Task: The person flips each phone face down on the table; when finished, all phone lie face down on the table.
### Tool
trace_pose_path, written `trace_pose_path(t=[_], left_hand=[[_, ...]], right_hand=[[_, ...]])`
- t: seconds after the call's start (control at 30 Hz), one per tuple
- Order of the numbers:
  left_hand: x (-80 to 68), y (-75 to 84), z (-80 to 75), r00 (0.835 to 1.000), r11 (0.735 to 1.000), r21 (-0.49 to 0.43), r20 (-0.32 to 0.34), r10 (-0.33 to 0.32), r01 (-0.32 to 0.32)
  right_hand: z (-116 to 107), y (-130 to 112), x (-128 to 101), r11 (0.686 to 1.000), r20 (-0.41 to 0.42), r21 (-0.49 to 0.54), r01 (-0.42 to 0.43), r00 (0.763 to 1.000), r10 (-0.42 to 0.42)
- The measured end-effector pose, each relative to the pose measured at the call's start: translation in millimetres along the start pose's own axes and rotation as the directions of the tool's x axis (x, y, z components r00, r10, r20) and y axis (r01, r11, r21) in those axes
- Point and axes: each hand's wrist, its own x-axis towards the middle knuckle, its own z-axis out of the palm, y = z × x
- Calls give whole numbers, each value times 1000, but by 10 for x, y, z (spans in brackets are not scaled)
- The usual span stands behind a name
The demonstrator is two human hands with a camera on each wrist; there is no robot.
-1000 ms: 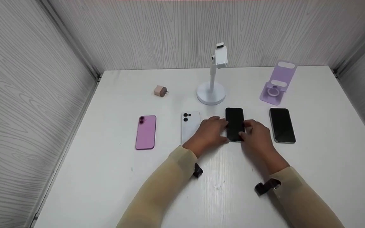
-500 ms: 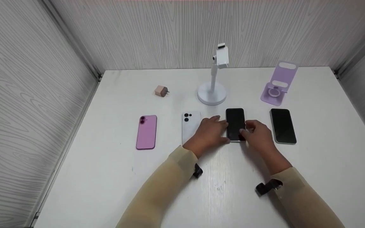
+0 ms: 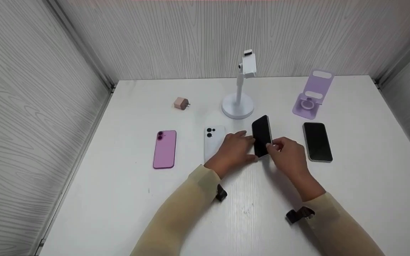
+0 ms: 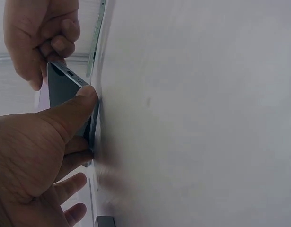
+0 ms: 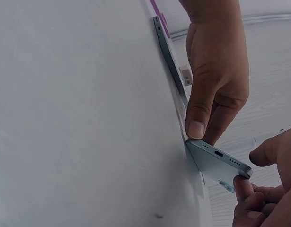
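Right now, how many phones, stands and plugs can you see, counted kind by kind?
Phones: 4 (pink phone, white phone, tilted phone, flat dark-screened phone)
Stands: 2 (white stand, purple stand)
Plugs: 1 (pinkish plug)
Total: 7

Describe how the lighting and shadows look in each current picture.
Head view: bright, a soft shadow on the table beside the right hand; left wrist view: dimmer, greyer, blurry shadows near the left hand; right wrist view: also dim, a fuzzy shadow on the table beside the tilted phone.
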Motion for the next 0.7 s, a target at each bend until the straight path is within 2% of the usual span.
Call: trace_pose_path(t=[0.2, 0.33, 0.43, 0.5, 0.57, 0.63, 0.7], left_hand=[[3, -21, 7, 1000, 1000, -10, -12, 13, -13], [19, -21, -9, 999, 999, -33, -25, 30, -31], [57, -15, -38, 998, 998, -63, -55, 20, -24], [88, -4, -71, 996, 996, -88, -84, -19, 12], [123, 19, -109, 988, 986, -144, -119, -98, 80], [151, 50, -159, 970, 966, -207, -154, -190, 156], [178, 87, -211, 941, 930, -295, -185, -282, 221]], right_hand=[[42, -64, -18, 997, -64, -58, 50, 997, -53], [53, -76, -16, 998, -84, -49, 46, 995, -50], [63, -80, -22, 998, -93, -50, 41, 995, -46], [66, -88, -31, 997, -103, -59, 46, 993, -52], [69, -95, -47, 996, -113, -71, 49, 992, -57], [72, -101, -67, 995, -120, -84, 56, 991, -66], [78, -106, -86, 993, -123, -100, 65, 989, -77]])
